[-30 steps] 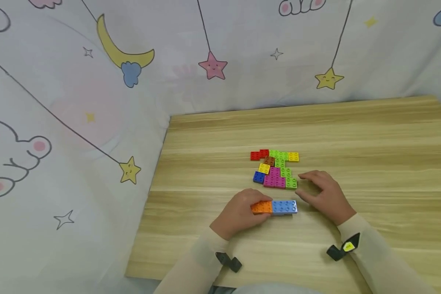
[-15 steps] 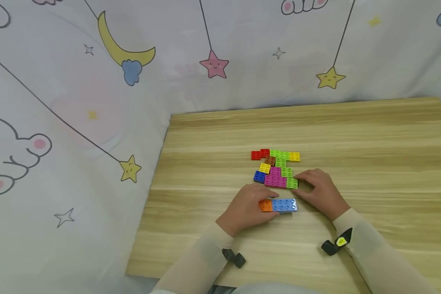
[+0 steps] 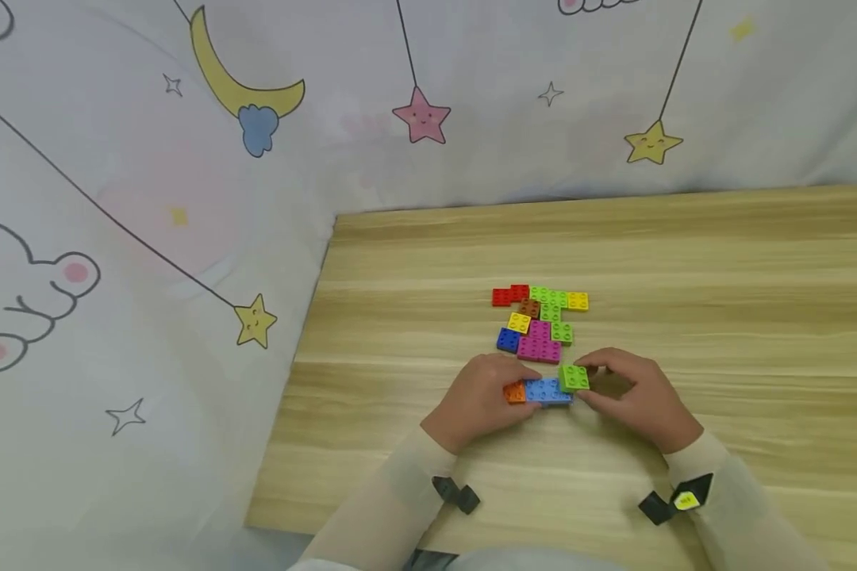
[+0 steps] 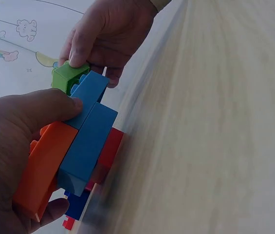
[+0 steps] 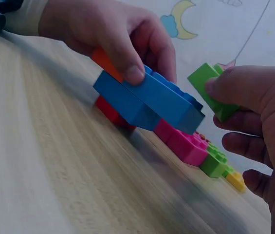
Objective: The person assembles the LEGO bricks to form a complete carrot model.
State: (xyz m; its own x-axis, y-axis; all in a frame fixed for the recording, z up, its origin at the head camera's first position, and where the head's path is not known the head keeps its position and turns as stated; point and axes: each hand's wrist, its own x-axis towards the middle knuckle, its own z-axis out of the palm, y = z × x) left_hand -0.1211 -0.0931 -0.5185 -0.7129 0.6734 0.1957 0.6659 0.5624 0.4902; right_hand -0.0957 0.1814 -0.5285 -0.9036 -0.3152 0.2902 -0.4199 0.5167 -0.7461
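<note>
My left hand [image 3: 480,400] grips a stack of building bricks by its left end. An orange brick [image 4: 47,165] and a blue brick [image 3: 545,390] form its top layer, with another blue brick [image 4: 89,146] underneath. A red brick [image 5: 112,116] shows below that one; whether it is joined to the stack I cannot tell. My right hand [image 3: 646,400] pinches a lime green brick [image 3: 574,378] between thumb and fingers, over the right end of the upper blue brick. The right wrist view shows a small gap between the green brick [image 5: 210,90] and the stack.
Just beyond the hands, a flat cluster of bricks lies on the wooden table [image 3: 400,301]. It includes magenta bricks [image 3: 539,349], a dark blue one [image 3: 509,340], red ones [image 3: 501,297] and a yellow one [image 3: 578,301]. A printed cloth [image 3: 528,159] hangs behind the table.
My right hand has taken the lime green brick from the cluster's near right corner and brought it towards me, over the blue brick. My left hand still holds the stack, nearly in place.
</note>
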